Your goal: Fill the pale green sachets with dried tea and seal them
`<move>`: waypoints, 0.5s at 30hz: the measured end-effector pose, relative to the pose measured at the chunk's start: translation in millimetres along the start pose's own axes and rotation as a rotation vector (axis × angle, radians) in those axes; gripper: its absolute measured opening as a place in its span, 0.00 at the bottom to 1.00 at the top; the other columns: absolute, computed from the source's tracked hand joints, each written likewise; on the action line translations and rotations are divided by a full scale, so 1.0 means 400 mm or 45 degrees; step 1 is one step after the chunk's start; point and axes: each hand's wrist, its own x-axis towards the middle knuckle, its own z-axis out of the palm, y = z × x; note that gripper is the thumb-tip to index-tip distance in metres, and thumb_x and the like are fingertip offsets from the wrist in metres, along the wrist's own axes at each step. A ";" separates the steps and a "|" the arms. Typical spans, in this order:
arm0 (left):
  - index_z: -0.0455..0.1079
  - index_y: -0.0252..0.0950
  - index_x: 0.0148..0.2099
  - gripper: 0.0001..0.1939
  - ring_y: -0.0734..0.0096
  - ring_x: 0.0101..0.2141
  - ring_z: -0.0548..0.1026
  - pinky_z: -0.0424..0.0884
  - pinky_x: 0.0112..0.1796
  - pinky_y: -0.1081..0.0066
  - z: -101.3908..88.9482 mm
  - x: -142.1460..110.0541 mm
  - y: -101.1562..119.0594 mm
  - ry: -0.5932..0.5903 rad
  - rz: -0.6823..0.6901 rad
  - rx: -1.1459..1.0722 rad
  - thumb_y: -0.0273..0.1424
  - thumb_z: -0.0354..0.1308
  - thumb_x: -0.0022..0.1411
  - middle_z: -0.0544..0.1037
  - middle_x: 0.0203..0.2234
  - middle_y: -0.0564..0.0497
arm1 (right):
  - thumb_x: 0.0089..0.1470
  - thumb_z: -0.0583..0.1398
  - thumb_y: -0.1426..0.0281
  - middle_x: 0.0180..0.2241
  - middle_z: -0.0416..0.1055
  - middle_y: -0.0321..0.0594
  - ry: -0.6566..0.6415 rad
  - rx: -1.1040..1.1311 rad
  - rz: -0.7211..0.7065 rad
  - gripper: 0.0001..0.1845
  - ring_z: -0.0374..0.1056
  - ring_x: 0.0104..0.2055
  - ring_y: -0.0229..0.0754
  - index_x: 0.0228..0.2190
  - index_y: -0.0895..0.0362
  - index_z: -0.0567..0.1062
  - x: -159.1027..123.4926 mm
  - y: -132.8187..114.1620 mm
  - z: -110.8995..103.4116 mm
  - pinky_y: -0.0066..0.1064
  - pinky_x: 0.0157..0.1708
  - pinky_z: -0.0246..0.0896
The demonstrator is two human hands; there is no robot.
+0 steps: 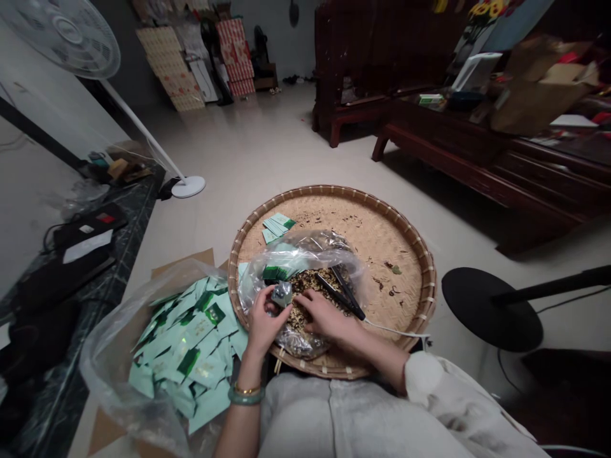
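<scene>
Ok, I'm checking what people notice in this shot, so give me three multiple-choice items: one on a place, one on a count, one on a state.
1. Where is the big pile of pale green sachets?
A) In a clear plastic bag beside the woven tray
B) On the dark wooden bench
C) Under the fan

2. How many bangles are on the left wrist?
A) None
B) Two
C) Four

3. What state is the plastic bag on the tray in?
A) Tied shut
B) Empty
C) Open, holding dried leaves

Answers:
1. A, the sachets lie inside the bag.
2. B, one gold and one green show.
3. C, the left hand and right hand are at its mouth among the leaves.
</scene>
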 end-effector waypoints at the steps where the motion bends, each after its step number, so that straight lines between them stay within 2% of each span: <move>1: 0.65 0.36 0.50 0.26 0.78 0.23 0.67 0.68 0.28 0.75 0.000 0.000 0.000 -0.003 0.004 -0.003 0.35 0.64 0.49 0.73 0.34 0.51 | 0.36 0.69 0.76 0.48 0.62 0.49 0.001 -0.012 -0.010 0.41 0.61 0.50 0.52 0.54 0.56 0.64 -0.002 -0.006 0.008 0.38 0.49 0.58; 6: 0.64 0.36 0.50 0.26 0.78 0.24 0.68 0.69 0.28 0.75 0.001 -0.001 -0.005 -0.002 0.008 -0.005 0.35 0.64 0.49 0.73 0.35 0.50 | 0.43 0.63 0.79 0.41 0.68 0.45 0.048 0.030 -0.073 0.22 0.65 0.44 0.47 0.43 0.57 0.73 0.004 -0.019 0.034 0.34 0.43 0.60; 8: 0.64 0.36 0.50 0.26 0.77 0.24 0.68 0.69 0.28 0.74 0.001 -0.001 -0.005 -0.004 0.008 -0.011 0.35 0.64 0.49 0.73 0.35 0.50 | 0.43 0.62 0.82 0.37 0.70 0.43 0.089 0.111 -0.056 0.17 0.67 0.41 0.44 0.38 0.58 0.75 0.010 -0.011 0.030 0.32 0.41 0.61; 11: 0.64 0.36 0.50 0.26 0.77 0.24 0.68 0.69 0.28 0.74 -0.001 0.001 0.001 -0.002 0.022 0.023 0.35 0.64 0.49 0.72 0.36 0.50 | 0.42 0.61 0.83 0.34 0.73 0.41 0.203 0.254 -0.015 0.15 0.68 0.38 0.42 0.34 0.58 0.77 0.015 0.014 0.005 0.31 0.40 0.62; 15: 0.64 0.37 0.50 0.24 0.78 0.24 0.67 0.69 0.28 0.73 0.002 0.004 0.019 -0.045 0.070 0.108 0.34 0.63 0.50 0.72 0.39 0.49 | 0.40 0.62 0.82 0.35 0.76 0.40 0.403 0.391 0.037 0.14 0.71 0.39 0.43 0.32 0.58 0.78 0.008 0.041 -0.064 0.33 0.42 0.63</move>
